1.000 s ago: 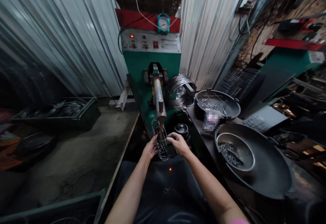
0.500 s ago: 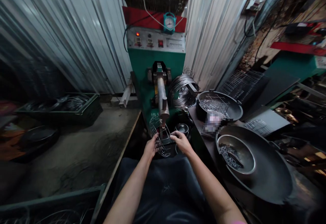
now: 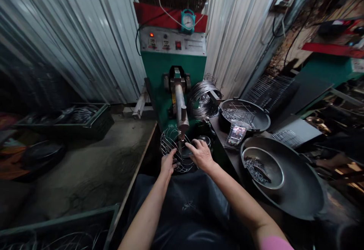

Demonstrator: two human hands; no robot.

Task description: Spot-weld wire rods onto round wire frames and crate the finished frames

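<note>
2 bare hands work at 1 wire basket [image 3: 176, 157], which sits below and around the lower tip of the metal arm [image 3: 181, 106] on the green machine [image 3: 174, 66]. The left hand [image 3: 168, 162] is curled on the basket's near left side, holding it, probably to steady the wires against that tip. The right hand [image 3: 202, 154] is half spread, its leading fingertips at the basket's right rim; in this dim light I cannot tell whether they pinch a wire.

To the right, the tabletop [image 3: 231, 157] carries a large pan [image 3: 301, 183] near its left edge, with a bowl [image 3: 280, 166] of small metal pieces [image 3: 256, 170] inside. A smaller pan [image 3: 261, 119] sits toward the far end, likely so its wire parts stay within reach.

Compared with 0.5 s ago, the right hand's fingers are more fanned and the basket is turned, its curved wires spreading farther left. The orange spark visible 1 s ago is absent.
</note>
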